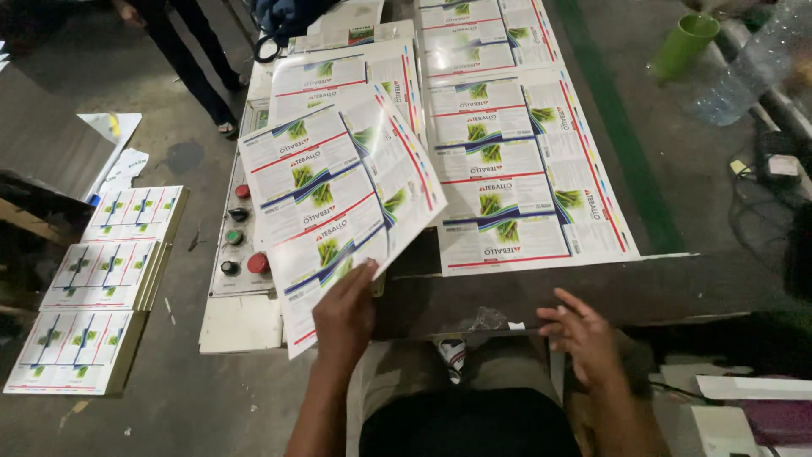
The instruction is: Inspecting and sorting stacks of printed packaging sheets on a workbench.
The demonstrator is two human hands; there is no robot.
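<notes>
Your left hand (344, 315) pinches the lower edge of a printed sheet (338, 199), thumb on top and fingers underneath, so the sheet lifts at a tilt above the bench (541, 292). Your right hand (580, 332) hovers open with its fingers spread, touching nothing, just in front of the bench's dark front edge. Beyond the held sheet, more printed sheets (516, 161) lie flat and overlapping on the bench (all white with green, blue and red label panels). Left of the sheet sits a control panel (239, 241) with red, green and black buttons. On the floor (182, 372) at the far left, three stacks of printed sheets (106, 292) stand in a row. A green cup (683, 44) stands at the upper right.
</notes>
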